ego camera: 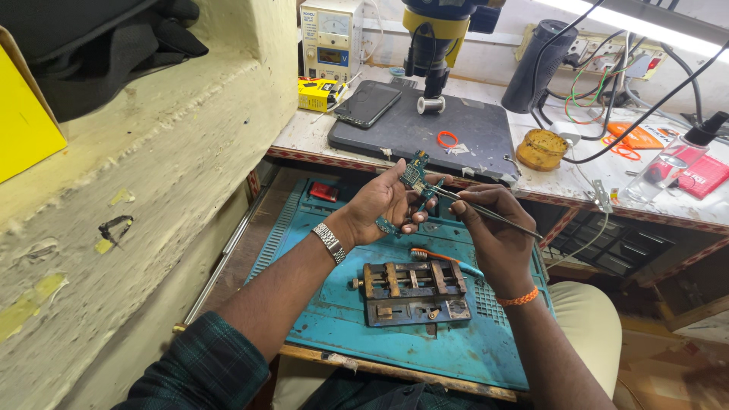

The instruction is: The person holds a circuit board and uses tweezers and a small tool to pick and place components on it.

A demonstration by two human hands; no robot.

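Observation:
My left hand [383,203] holds a small green circuit board [414,172] upright between thumb and fingers, above a blue work mat [334,319]. A metal watch sits on that wrist. My right hand [490,228] grips a thin metal tweezers [486,212] whose tip touches the board's lower right edge. An orange band circles the right wrist. Both hands hover over a rusty metal board holder [414,292] lying on the mat.
A toothbrush [437,257] lies on the mat. On the bench behind sit a dark pad [486,140] with a phone [368,104], a solder spool [430,105], a microscope [433,38], a power supply [331,38], cables and a clear bottle [668,163]. A yellowish wall [152,190] stands close on the left.

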